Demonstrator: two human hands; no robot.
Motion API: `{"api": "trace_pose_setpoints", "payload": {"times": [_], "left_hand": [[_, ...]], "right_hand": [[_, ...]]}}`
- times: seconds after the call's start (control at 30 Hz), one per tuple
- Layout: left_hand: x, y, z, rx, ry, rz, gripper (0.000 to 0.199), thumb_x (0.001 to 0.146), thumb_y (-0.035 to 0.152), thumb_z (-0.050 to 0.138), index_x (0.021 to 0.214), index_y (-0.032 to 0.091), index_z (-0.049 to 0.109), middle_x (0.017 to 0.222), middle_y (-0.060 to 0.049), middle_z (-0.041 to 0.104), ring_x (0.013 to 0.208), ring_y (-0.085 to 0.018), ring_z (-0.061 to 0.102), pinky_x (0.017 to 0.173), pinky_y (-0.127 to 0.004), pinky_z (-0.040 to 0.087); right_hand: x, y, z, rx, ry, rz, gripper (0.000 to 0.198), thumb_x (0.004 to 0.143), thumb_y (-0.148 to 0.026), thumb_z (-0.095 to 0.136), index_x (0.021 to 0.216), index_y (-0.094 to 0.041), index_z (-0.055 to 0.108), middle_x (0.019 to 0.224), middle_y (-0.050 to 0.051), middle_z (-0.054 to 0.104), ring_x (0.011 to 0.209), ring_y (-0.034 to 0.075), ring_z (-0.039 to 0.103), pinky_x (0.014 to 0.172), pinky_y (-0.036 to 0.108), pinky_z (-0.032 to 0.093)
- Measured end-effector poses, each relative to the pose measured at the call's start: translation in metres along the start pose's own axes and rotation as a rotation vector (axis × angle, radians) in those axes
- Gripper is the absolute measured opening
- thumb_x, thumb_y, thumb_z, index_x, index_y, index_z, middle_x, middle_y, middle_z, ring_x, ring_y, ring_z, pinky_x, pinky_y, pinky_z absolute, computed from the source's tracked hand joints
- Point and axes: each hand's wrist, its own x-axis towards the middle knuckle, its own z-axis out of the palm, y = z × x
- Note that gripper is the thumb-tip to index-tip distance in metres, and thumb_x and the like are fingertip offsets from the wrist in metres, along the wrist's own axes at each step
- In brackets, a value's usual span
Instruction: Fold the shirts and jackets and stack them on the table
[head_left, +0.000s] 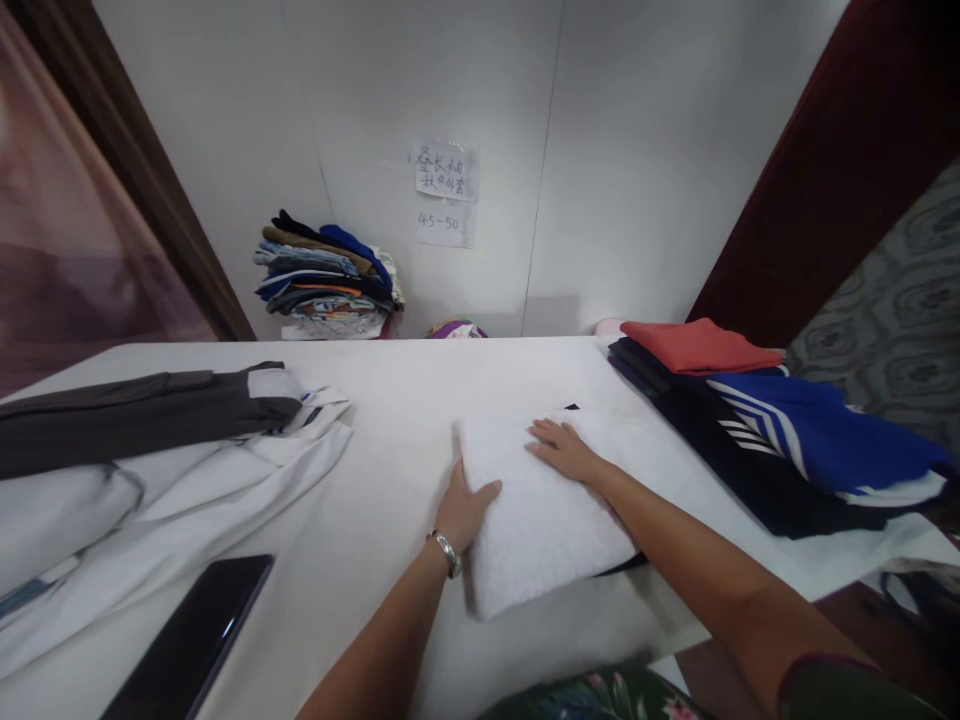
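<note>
A folded white garment point(540, 525) with a fluffy-looking surface lies on the white table in front of me. At its left edge, my left hand point(465, 508) grips the fabric, thumb on top and the other fingers mostly hidden along the side. My right hand point(566, 450) rests flat on the garment's upper part, fingers stretched out and holding nothing. A bit of dark cloth point(624, 566) shows from under the garment's lower right edge.
Left on the table point(405, 375) lie dark grey trousers point(150, 410), white clothing point(225, 490) and a phone point(191, 640). To the right are black point(697, 430), blue point(847, 425) and red point(701, 347) garments. Behind the table rises a clothes stack point(326, 280); a paper sign point(445, 172) hangs on the wall.
</note>
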Motion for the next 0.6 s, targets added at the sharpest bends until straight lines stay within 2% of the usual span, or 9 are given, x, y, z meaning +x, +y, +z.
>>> {"api": "trace_pose_setpoints", "payload": {"times": [0.1, 0.13, 0.2, 0.27, 0.3, 0.43, 0.5, 0.6], "left_hand": [[0.001, 0.0, -0.001, 0.005, -0.007, 0.001, 0.071, 0.069, 0.035, 0.076, 0.13, 0.019, 0.046, 0.111, -0.011, 0.067, 0.095, -0.023, 0.066, 0.089, -0.038, 0.049], [0.0, 0.001, -0.001, 0.005, -0.006, 0.0, 0.071, 0.068, 0.035, 0.077, 0.13, 0.019, 0.046, 0.111, -0.011, 0.067, 0.095, -0.023, 0.066, 0.089, -0.039, 0.049], [-0.002, 0.005, 0.0, 0.009, -0.002, -0.003, 0.07, 0.068, 0.034, 0.077, 0.129, 0.018, 0.046, 0.111, -0.011, 0.067, 0.096, -0.024, 0.065, 0.089, -0.039, 0.049], [-0.004, 0.01, 0.0, 0.024, -0.003, -0.011, 0.068, 0.069, 0.034, 0.076, 0.128, 0.018, 0.046, 0.113, -0.011, 0.066, 0.097, -0.024, 0.065, 0.089, -0.039, 0.05], [-0.005, 0.013, 0.0, 0.037, -0.005, -0.019, 0.067, 0.069, 0.033, 0.075, 0.128, 0.018, 0.046, 0.113, -0.011, 0.066, 0.097, -0.024, 0.065, 0.089, -0.039, 0.05], [-0.008, 0.023, -0.002, 0.083, -0.007, -0.039, 0.062, 0.07, 0.034, 0.073, 0.125, 0.017, 0.048, 0.111, -0.011, 0.067, 0.096, -0.023, 0.066, 0.086, -0.038, 0.052], [-0.008, 0.028, -0.003, 0.127, 0.008, -0.02, 0.06, 0.07, 0.036, 0.072, 0.122, 0.016, 0.051, 0.111, -0.012, 0.068, 0.096, -0.024, 0.066, 0.086, -0.038, 0.053], [-0.009, 0.037, -0.004, 0.232, 0.039, -0.008, 0.059, 0.069, 0.04, 0.07, 0.119, 0.015, 0.054, 0.11, -0.013, 0.068, 0.097, -0.028, 0.066, 0.086, -0.041, 0.053]], "right_hand": [[-0.021, 0.017, -0.02, 0.133, 0.273, -0.002, 0.057, 0.083, -0.058, 0.05, 0.125, -0.021, 0.06, 0.143, 0.008, 0.045, 0.136, 0.024, 0.033, 0.114, 0.043, 0.021], [-0.032, 0.025, -0.027, 0.164, 0.364, 0.054, 0.058, 0.081, -0.058, 0.053, 0.126, -0.022, 0.059, 0.144, 0.008, 0.045, 0.136, 0.025, 0.034, 0.114, 0.043, 0.023], [-0.059, 0.043, -0.038, 0.263, 0.463, 0.263, 0.064, 0.076, -0.056, 0.059, 0.13, -0.022, 0.054, 0.143, 0.009, 0.045, 0.133, 0.028, 0.038, 0.112, 0.044, 0.028], [-0.087, 0.056, -0.043, 0.433, 0.446, 0.476, 0.073, 0.073, -0.055, 0.063, 0.136, -0.02, 0.048, 0.139, 0.011, 0.05, 0.128, 0.029, 0.046, 0.108, 0.044, 0.034], [-0.1, 0.06, -0.044, 0.524, 0.418, 0.54, 0.075, 0.073, -0.054, 0.063, 0.137, -0.02, 0.046, 0.136, 0.012, 0.052, 0.124, 0.029, 0.049, 0.106, 0.043, 0.038], [-0.126, 0.061, -0.044, 0.725, 0.357, 0.605, 0.075, 0.074, -0.052, 0.065, 0.139, -0.021, 0.043, 0.126, 0.011, 0.061, 0.112, 0.027, 0.06, 0.097, 0.042, 0.046], [-0.125, 0.058, -0.045, 0.703, 0.337, 0.597, 0.073, 0.074, -0.051, 0.066, 0.136, -0.019, 0.047, 0.121, 0.011, 0.064, 0.108, 0.027, 0.062, 0.095, 0.041, 0.047], [-0.113, 0.055, -0.048, 0.402, 0.297, 0.547, 0.063, 0.074, -0.05, 0.064, 0.127, -0.017, 0.057, 0.115, 0.011, 0.067, 0.107, 0.029, 0.061, 0.096, 0.043, 0.044]]}}
